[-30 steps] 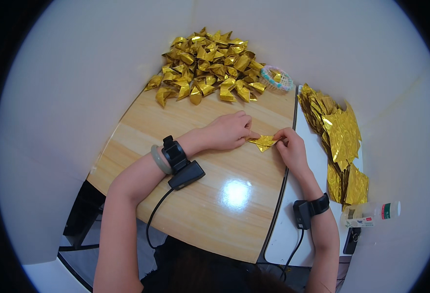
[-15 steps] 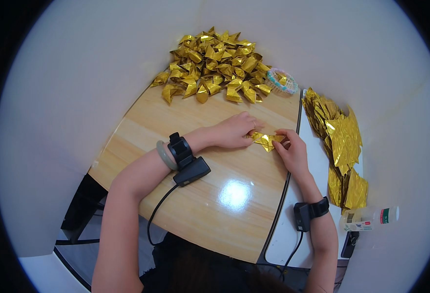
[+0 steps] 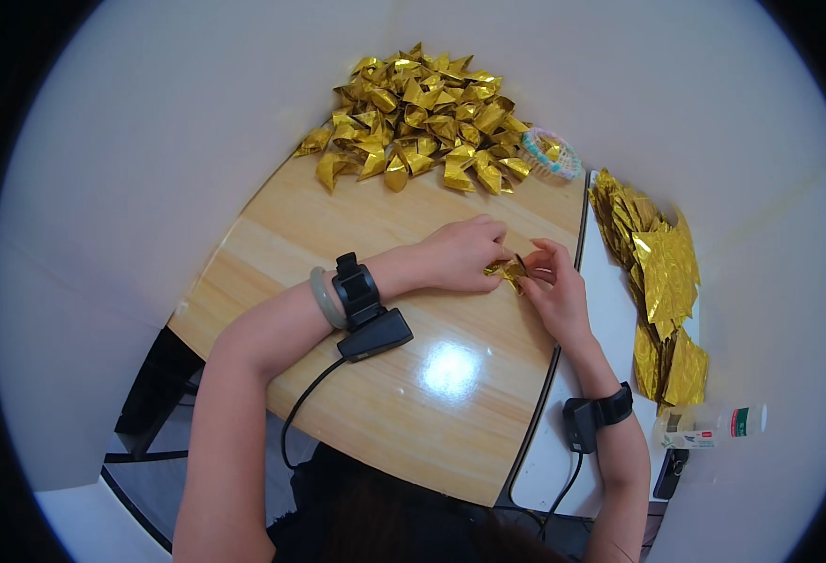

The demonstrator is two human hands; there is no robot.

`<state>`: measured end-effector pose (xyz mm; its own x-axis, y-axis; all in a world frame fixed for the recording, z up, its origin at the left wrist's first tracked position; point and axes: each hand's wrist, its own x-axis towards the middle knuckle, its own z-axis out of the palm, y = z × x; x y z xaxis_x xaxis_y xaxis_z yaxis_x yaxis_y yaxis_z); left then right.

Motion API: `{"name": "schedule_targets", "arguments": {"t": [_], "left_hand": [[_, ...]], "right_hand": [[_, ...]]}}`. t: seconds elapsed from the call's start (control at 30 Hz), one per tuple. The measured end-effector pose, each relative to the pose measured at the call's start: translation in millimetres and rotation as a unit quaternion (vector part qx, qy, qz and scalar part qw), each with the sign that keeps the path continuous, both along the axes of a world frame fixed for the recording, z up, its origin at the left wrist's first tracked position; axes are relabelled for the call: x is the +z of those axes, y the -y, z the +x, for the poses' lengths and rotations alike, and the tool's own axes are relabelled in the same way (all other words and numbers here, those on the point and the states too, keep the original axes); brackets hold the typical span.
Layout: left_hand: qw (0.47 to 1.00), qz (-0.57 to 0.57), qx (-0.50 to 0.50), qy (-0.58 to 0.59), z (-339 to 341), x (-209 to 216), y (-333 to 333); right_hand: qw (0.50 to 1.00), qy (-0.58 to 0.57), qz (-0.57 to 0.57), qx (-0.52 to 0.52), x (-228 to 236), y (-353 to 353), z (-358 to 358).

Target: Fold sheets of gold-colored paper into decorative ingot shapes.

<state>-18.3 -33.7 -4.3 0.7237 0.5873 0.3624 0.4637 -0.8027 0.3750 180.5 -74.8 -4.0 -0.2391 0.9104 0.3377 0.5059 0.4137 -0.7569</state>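
Observation:
Between my two hands is a small piece of gold foil paper (image 3: 506, 272), partly folded and held just over the wooden table. My left hand (image 3: 464, 255) comes from the left with its fingers bent down and pinching the paper's left end. From the right, my right hand (image 3: 557, 289) grips the other end between thumb and fingertips, where one edge of the paper stands up. My fingers hide much of the sheet. Beyond my hands lies a large heap of folded gold paper ingots (image 3: 422, 117) at the far side of the table.
A pastel-rimmed woven basket (image 3: 552, 155) stands right of the heap. Stacked gold foil sheets (image 3: 666, 272) lie on a white table (image 3: 563, 375) at the right. Near them are a clear plastic bottle (image 3: 713, 425) on its side and a black object (image 3: 671, 474). White walls enclose the wooden table (image 3: 356, 403).
The foil paper was spread flatter between my hands; now its right part is folded up and my hands are closer together. The whole view has shifted slightly.

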Motion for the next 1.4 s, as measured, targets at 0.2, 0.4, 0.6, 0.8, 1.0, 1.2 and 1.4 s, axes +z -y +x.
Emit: {"name": "schedule_targets", "arguments": {"t": [0.2, 0.4, 0.6, 0.8, 1.0, 1.2, 1.4], "left_hand": [[1.000, 0.016, 0.020, -0.004, -2, 1, 2], [0.999, -0.007, 0.030, 0.025, -2, 2, 1], [0.998, -0.003, 0.037, 0.042, -3, -1, -1], [0.993, -0.093, 0.029, 0.063, -4, 0, -5], [0.974, -0.183, -0.037, 0.132, -8, -6, -12], [0.870, -0.419, -0.070, 0.251, 0, -11, -13], [0.865, -0.418, -0.042, 0.275, 14, -18, -7]], "right_hand": [[0.995, 0.092, 0.029, 0.037, 3, 1, -1], [0.992, 0.095, 0.065, 0.050, 5, 2, 0], [0.977, 0.172, 0.112, 0.054, 9, 5, 0], [0.989, 0.138, 0.003, 0.061, 9, 2, 1], [0.985, 0.106, 0.130, -0.040, -9, -7, -1], [0.989, -0.046, -0.132, 0.042, -8, -10, 6], [0.990, -0.005, -0.137, -0.016, 2, -5, 3]]}}
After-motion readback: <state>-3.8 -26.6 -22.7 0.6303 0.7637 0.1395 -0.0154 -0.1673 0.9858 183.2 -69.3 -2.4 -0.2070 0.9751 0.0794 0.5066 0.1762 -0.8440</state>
